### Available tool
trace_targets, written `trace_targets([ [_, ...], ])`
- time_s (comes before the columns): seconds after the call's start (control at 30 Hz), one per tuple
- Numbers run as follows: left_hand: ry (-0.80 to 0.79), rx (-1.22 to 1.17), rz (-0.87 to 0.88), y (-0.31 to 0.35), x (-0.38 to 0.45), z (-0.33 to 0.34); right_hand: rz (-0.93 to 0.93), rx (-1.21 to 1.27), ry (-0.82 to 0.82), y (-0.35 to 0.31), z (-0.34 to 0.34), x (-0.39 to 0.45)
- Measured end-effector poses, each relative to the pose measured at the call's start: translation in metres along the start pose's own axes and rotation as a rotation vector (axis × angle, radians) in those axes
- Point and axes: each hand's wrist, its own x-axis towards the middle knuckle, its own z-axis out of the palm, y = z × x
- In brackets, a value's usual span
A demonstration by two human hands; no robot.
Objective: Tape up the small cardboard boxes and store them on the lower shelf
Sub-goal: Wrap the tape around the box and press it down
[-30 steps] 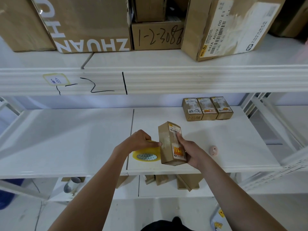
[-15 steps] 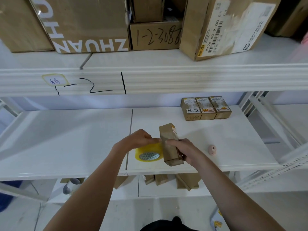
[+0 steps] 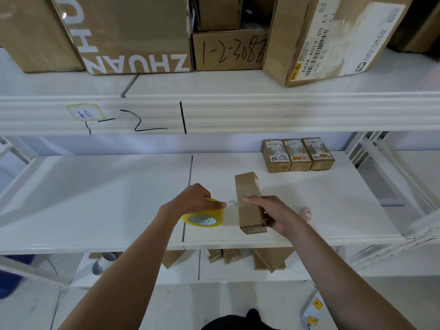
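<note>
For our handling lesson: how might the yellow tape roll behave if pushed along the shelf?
The tape roll lies flat on its side face, so it would probably slide rather than roll. Stood on edge, its round rim would likely roll. The left hand grips it alone, suggesting lightness.

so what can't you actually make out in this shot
- Head view: the far face of the small box is turned away; its taping can't be checked.
- Right hand covers the box's right side.
- Boxes on the lower shelf are mostly hidden behind the middle shelf's front edge.
- Labels on the three stored boxes are too small to read.
- Left hand covers the tape roll's top.
</note>
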Motion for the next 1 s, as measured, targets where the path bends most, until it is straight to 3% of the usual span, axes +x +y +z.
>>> trace_targets([
  [0.17, 0.032, -0.099, 0.005, 0.001, -0.004, 0.005, -0.015, 0.040, -0.015, 0.001, -0.005, 0.001],
  [0.37, -0.105, -0.291, 0.031, -0.006, -0.010, -0.002, 0.021, 0.051, -0.024, -0.005, -0.015, -0.003],
  [0.53, -0.108, -0.298, 0.022, -0.010, -0.007, -0.002, 0.057, 0.156, -0.097, 0.003, -0.013, -0.006],
  [0.73, 0.081, -0.174, 0.015, -0.009, -0.006, 0.004, 0.025, 0.255, -0.147, 0.005, -0.008, -0.008],
  [1.0, 0.058, -0.190, -0.012, 0.014, -0.008, 0.010, -0.011, 0.485, -0.245, 0.014, 0.002, -0.009],
])
